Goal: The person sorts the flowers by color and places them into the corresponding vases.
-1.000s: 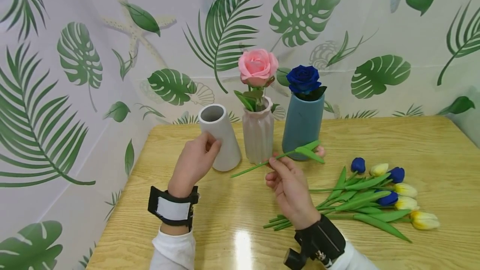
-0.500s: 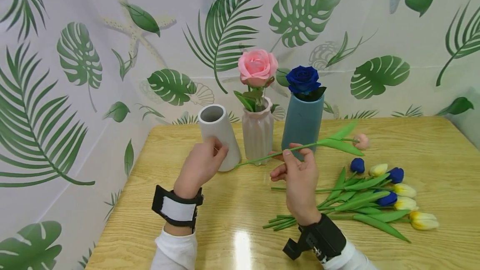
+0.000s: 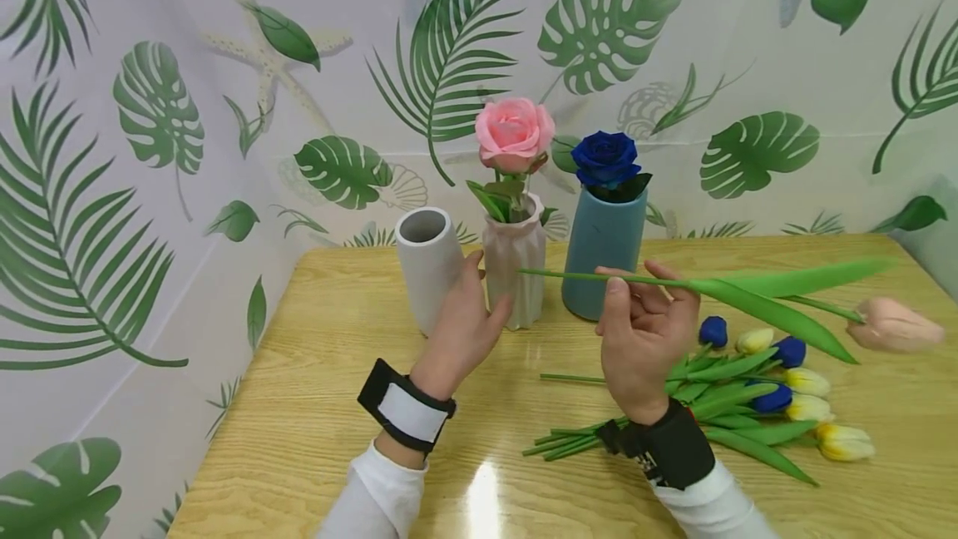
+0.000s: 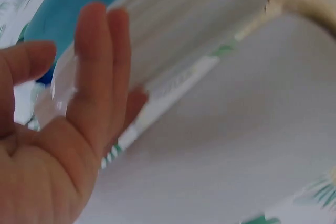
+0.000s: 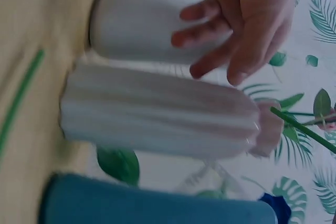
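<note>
In the head view my right hand [image 3: 647, 331] pinches the green stem of a pale pink tulip [image 3: 894, 324] between thumb and fingers. The tulip lies nearly level, bloom to the right, and its stem end overlaps the ribbed pink vase [image 3: 516, 264]. My left hand [image 3: 460, 323] reaches in between that vase and the plain white vase [image 3: 427, 269], fingers extended. In the left wrist view the fingers [image 4: 94, 66] are straight and spread, with the white vase [image 4: 226, 124] alongside. A pink rose [image 3: 515, 135] stands in the ribbed vase.
A teal vase [image 3: 602, 248] holding a blue rose [image 3: 604, 159] stands right of the pink one. Blue and yellow-white tulips [image 3: 808, 406] lie in a bunch on the wooden table [image 3: 299, 439] at right. A leaf-patterned cloth [image 3: 464, 23] hangs behind.
My right hand has moved right and up with the tulip, bringing its bloom far right. My left hand has come away from the stem end and moved right, its fingers now extended.
</note>
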Demonstrator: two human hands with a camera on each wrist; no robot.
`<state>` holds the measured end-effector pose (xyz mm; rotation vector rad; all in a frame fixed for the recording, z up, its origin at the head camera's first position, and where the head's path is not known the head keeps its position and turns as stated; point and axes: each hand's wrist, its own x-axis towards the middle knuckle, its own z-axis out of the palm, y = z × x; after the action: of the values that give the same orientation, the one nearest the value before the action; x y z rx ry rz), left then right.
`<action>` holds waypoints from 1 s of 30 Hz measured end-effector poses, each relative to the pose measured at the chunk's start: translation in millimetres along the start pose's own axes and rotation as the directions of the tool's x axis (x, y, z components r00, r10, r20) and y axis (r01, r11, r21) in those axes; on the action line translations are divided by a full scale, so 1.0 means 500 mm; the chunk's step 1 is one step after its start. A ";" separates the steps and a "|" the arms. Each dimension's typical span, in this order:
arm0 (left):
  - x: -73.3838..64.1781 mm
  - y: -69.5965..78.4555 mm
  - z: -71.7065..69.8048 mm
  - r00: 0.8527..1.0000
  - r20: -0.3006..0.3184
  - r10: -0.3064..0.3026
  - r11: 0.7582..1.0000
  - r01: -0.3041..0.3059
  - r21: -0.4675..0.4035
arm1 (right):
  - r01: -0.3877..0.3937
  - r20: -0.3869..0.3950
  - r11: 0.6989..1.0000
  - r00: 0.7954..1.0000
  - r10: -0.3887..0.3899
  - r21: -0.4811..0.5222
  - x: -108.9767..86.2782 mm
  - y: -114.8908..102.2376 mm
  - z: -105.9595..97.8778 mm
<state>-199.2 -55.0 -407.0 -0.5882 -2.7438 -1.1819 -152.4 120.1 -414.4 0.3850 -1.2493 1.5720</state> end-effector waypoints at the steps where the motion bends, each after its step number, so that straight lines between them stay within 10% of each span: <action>1: 0.005 -0.001 0.009 1.000 -0.009 -0.004 1.000 0.004 -0.030 | 0.047 -0.014 0.999 0.999 -0.047 -0.025 0.006 0.002 0.001; 11: 0.043 -0.011 0.077 0.987 -0.085 -0.140 0.983 0.128 -0.133 | 0.228 -0.180 0.969 0.954 -0.241 -0.090 0.060 0.008 0.028; 24: 0.045 -0.023 0.084 0.987 -0.148 -0.057 0.998 0.062 0.028 | 0.282 0.311 0.863 0.938 -0.156 -0.419 0.114 0.074 0.075; 27: 0.046 -0.025 0.084 0.986 -0.157 -0.046 0.998 0.051 0.031 | 0.234 0.470 0.799 0.880 0.069 -0.554 0.137 0.077 0.090; 30: 0.046 -0.025 0.083 0.988 -0.141 -0.067 0.997 0.070 0.018 | 0.149 0.547 0.678 0.724 0.421 -0.719 0.157 0.073 0.097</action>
<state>-222.7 -25.7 -438.8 -0.3949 -2.6742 -1.1573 -231.6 122.4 -354.5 0.3419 -2.4336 0.8967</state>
